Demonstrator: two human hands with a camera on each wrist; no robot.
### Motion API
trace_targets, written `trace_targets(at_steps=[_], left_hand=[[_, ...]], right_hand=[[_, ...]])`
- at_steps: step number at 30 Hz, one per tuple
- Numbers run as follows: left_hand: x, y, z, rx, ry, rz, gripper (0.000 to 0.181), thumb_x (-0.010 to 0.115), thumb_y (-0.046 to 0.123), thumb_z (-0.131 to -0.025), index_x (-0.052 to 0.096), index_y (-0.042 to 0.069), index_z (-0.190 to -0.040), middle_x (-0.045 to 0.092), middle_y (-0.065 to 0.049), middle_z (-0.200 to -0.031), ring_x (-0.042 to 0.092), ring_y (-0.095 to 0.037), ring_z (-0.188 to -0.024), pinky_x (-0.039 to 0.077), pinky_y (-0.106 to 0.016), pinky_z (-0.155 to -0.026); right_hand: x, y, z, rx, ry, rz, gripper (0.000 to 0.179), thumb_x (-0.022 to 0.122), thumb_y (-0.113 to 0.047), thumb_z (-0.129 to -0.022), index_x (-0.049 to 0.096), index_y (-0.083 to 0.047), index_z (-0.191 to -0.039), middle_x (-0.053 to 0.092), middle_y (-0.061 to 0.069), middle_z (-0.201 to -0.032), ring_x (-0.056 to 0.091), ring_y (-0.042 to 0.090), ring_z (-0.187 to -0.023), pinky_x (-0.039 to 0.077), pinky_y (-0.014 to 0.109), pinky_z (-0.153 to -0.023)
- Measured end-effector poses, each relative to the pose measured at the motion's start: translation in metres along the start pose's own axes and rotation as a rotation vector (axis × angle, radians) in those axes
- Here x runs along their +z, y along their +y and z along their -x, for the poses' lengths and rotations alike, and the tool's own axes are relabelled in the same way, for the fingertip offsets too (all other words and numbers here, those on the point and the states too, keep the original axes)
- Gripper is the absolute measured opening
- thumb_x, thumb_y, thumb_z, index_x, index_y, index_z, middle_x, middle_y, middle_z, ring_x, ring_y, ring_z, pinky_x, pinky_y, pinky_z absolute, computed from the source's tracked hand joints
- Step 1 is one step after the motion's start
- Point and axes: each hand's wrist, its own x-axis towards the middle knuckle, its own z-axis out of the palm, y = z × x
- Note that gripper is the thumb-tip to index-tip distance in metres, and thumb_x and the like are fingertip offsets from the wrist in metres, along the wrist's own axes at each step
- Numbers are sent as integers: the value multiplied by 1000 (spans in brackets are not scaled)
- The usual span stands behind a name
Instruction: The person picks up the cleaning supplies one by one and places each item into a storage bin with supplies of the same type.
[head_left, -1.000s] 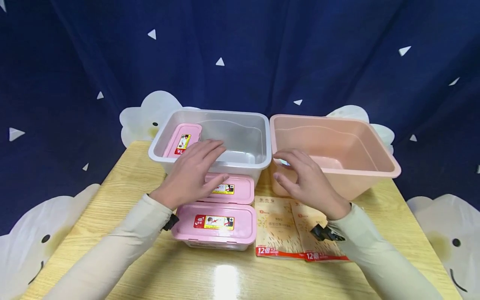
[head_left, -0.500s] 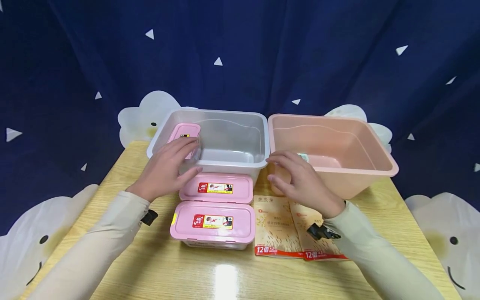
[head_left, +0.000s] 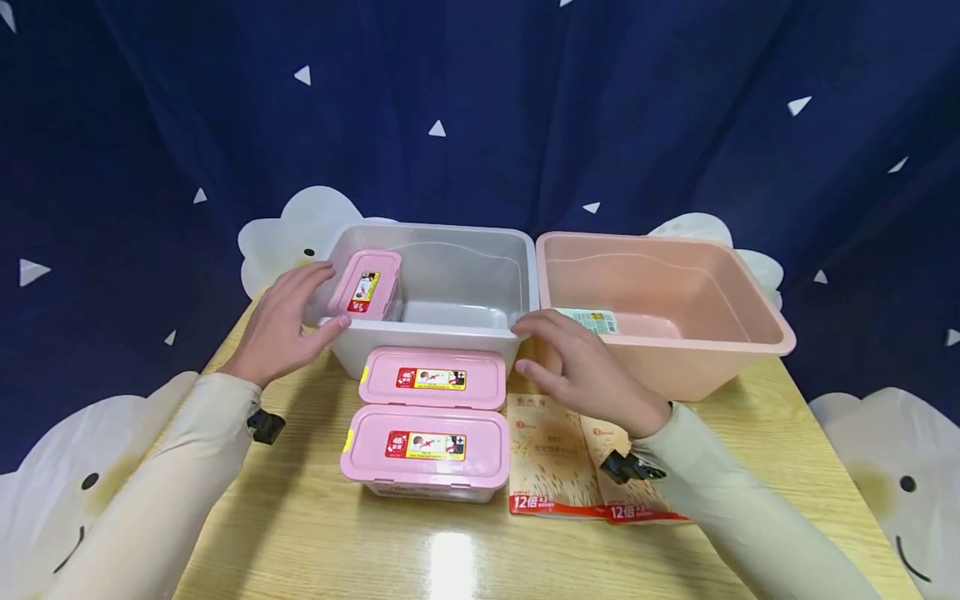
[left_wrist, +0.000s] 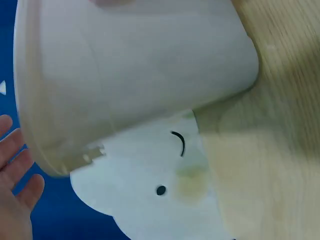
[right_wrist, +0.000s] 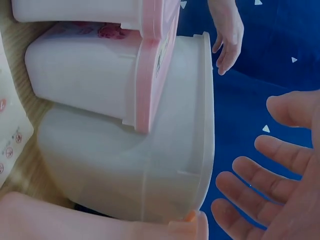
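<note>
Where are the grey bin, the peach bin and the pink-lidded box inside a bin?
Grey bin (head_left: 461, 271): head view, on its bare inner back wall.
Peach bin (head_left: 690, 367): head view, on its outer front wall.
Pink-lidded box (head_left: 366, 286) inside the grey bin: head view, on its lid's label.

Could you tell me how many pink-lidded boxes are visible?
3. One box is in the grey bin; a second box is on the table in front; a third box is there, nearer the camera. The near wall of the peach bin may hide more.
</note>
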Motion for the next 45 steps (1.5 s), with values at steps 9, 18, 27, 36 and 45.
trace_targets(at_steps=[9,18,27,36,45], left_hand=[[10,-25,-1,-213,-9,83,77,70,37,-84,42,4,-147,40,-20,-155,34,-42,-144,28,-63,-117],[10,-27,-3,-368,-132,251,92,73,39,-85,23,11,-157,28,-19,-161,31,-43,-143,28,-68,-114],[24,-30,2,-378,-196,392,98,73,34,-86,11,20,-160,21,-15,-164,33,-45,-142,31,-71,-111],[27,-32,3,-407,-144,451,99,73,33,-85,10,27,-161,4,-1,-170,18,-44,-152,21,-74,-115],[31,-30,5,-432,-121,508,94,70,35,-87,10,35,-160,17,-6,-168,27,-44,-148,27,-73,-112]], right_hand=[[9,-6,-3,-64,-18,-21,39,68,-22,-92,61,-8,-127,60,7,-134,59,23,-120,51,43,-102],[17,-29,-3,-165,-42,6,40,70,-19,-89,61,-10,-127,62,5,-130,59,19,-120,49,38,-104],[36,-47,9,-171,-127,-19,39,69,-26,-90,62,-13,-126,60,4,-134,54,19,-128,47,38,-109],[53,-51,10,-242,-143,64,42,66,-30,-90,63,-13,-128,59,4,-133,51,20,-129,42,39,-112],[79,-51,18,-312,-166,177,61,58,-57,-91,52,-19,-138,42,7,-153,33,26,-145,34,48,-116]])
